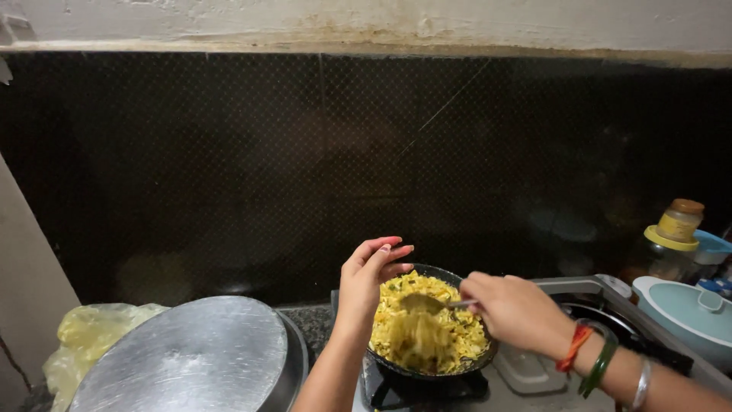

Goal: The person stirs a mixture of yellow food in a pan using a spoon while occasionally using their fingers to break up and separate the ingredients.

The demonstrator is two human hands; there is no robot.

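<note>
Here, right hand (pixel 512 307) grips a spoon (pixel 427 303) over the black pan (pixel 473 362); left hand (pixel 371 276) hovers open beside it—yellow shredded food (pixel 427 324) could spill over the rim.

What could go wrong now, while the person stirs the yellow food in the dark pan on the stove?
1. The dark round pan is heaped with yellow shredded food; the metal spoon in the right hand might push some over the rim.
2. The open left hand hovers right over the pan's far edge, so it might touch hot metal or catch steam.
3. The bangles on the right wrist hang low over the stove.
</note>
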